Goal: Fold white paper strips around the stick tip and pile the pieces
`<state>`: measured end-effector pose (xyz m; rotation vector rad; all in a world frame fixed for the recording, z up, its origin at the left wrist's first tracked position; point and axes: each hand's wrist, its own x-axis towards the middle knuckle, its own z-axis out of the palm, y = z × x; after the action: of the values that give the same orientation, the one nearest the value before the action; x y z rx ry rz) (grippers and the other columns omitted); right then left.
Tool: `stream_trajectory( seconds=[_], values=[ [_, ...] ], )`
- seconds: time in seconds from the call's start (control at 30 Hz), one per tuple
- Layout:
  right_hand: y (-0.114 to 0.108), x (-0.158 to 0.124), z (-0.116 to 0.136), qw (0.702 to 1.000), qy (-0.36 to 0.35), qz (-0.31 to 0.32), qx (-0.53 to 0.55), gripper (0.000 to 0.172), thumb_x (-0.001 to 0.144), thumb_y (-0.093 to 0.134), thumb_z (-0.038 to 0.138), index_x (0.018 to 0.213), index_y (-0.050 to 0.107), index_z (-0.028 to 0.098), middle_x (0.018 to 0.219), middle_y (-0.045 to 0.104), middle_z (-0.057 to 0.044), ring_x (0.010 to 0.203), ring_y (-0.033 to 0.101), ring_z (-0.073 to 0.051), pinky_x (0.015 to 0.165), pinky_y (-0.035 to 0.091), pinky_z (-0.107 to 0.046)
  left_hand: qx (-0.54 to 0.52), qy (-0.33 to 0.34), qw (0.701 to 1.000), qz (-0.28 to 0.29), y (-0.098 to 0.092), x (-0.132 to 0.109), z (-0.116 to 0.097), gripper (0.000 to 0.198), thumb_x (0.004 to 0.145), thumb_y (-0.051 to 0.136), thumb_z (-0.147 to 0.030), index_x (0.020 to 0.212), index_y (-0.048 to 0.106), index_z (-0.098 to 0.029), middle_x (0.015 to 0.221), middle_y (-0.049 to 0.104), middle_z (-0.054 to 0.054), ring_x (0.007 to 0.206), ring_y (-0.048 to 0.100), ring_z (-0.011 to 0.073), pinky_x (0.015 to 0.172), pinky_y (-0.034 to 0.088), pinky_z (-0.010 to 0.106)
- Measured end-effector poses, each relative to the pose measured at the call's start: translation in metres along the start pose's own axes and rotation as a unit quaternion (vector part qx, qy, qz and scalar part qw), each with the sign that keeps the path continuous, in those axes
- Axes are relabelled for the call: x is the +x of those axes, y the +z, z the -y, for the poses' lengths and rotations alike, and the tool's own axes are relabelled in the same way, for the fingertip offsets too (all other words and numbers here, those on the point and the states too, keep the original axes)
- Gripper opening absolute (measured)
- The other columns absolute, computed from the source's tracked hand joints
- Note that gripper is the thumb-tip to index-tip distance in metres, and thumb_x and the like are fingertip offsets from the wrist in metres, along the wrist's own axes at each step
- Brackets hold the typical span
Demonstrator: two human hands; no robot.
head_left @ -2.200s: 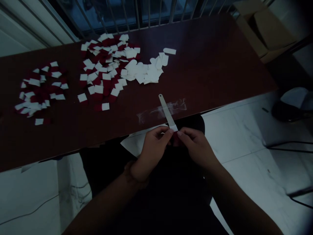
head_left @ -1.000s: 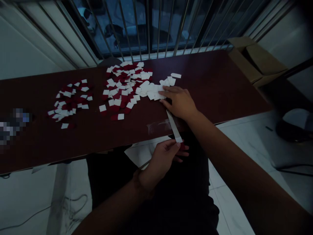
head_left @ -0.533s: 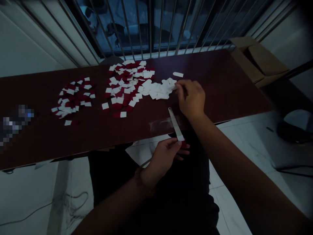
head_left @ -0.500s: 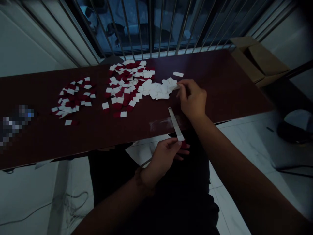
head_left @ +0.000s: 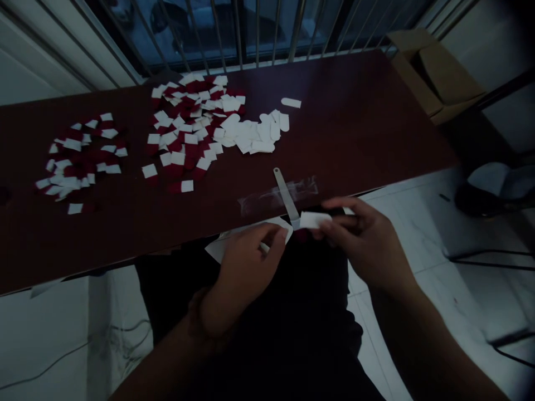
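Right hand [head_left: 370, 240] has moved back from the pile of white pieces [head_left: 251, 135] to the near edge of the table [head_left: 355, 117], thumb and fingers closed on a white card [head_left: 313, 220] beside the lower end of the pale strip [head_left: 285, 191]. Left hand [head_left: 247, 259] has shifted off the strip, fingers curled, thumb near the forefinger; whether it grips anything cannot be told in the dim light

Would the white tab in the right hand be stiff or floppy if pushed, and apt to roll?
The white tab is likely fairly stiff, jutting from the right hand without visible droop. Rolling seems unlikely: a similar lone tab lies flat on the table.
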<state>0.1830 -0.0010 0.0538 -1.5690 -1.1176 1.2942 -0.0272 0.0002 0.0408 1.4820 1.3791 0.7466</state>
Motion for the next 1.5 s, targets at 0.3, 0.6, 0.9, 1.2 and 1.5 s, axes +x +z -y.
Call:
stream_trajectory(
  seconds=[0.3, 0.6, 0.9, 1.2, 1.5],
  values=[
    [0.021, -0.045, -0.009, 0.998, 0.021, 0.001, 0.059, 0.021, 0.086, 0.085, 0.036, 0.092, 0.069, 0.023, 0.075, 0.079, -0.003, 0.067, 0.077, -0.020, 0.060, 0.061, -0.028, -0.051, 0.012, 0.998, 0.042, -0.011, -0.010, -0.027, 0.009, 0.094, 0.072, -0.029, 0.095, 0.078, -0.023, 0.075, 0.076, -0.002, 0.063, 0.071, 0.0128, 0.054, 0.053, 0.020],
    [0.017, 0.001, -0.043, 0.992, 0.096, 0.033, 0.072, 0.025, 0.100, 0.062, 0.044, 0.103, 0.072, 0.021, 0.087, 0.076, -0.005, 0.068, 0.067, -0.016, 0.056, 0.048, -0.026, 0.212, 0.105, 0.971, 0.019, -0.023, 0.054, -0.025, 0.018, 0.099, 0.065, -0.032, 0.098, 0.078, -0.020, 0.086, 0.078, 0.002, 0.071, 0.069, 0.0162, 0.066, 0.050, 0.028],
    [0.038, 0.003, -0.035, 0.960, 0.143, 0.135, 0.199, 0.027, 0.101, 0.057, 0.039, 0.105, 0.073, 0.019, 0.083, 0.080, -0.007, 0.068, 0.071, -0.016, 0.057, 0.049, -0.026, 0.248, 0.152, 0.955, 0.061, -0.013, 0.070, -0.020, 0.016, 0.099, 0.060, -0.024, 0.097, 0.074, -0.018, 0.090, 0.077, 0.003, 0.079, 0.071, 0.0181, 0.072, 0.050, 0.030],
    [0.038, 0.006, -0.035, 0.961, 0.141, 0.135, 0.194, 0.024, 0.102, 0.057, 0.039, 0.102, 0.071, 0.019, 0.079, 0.078, -0.005, 0.066, 0.070, -0.016, 0.058, 0.047, -0.026, 0.248, 0.183, 0.949, 0.065, -0.005, 0.069, -0.008, 0.016, 0.102, 0.058, -0.025, 0.098, 0.073, -0.019, 0.095, 0.076, 0.004, 0.086, 0.070, 0.0187, 0.077, 0.052, 0.031],
    [0.043, 0.011, -0.032, 0.966, 0.123, 0.119, 0.194, 0.024, 0.099, 0.060, 0.039, 0.093, 0.072, 0.020, 0.079, 0.077, -0.004, 0.064, 0.068, -0.015, 0.058, 0.049, -0.027, 0.343, 0.271, 0.893, 0.108, -0.011, 0.058, 0.003, 0.030, 0.104, 0.054, -0.025, 0.126, 0.074, -0.018, 0.108, 0.072, 0.007, 0.089, 0.069, 0.0206, 0.071, 0.050, 0.031]
  ],
)
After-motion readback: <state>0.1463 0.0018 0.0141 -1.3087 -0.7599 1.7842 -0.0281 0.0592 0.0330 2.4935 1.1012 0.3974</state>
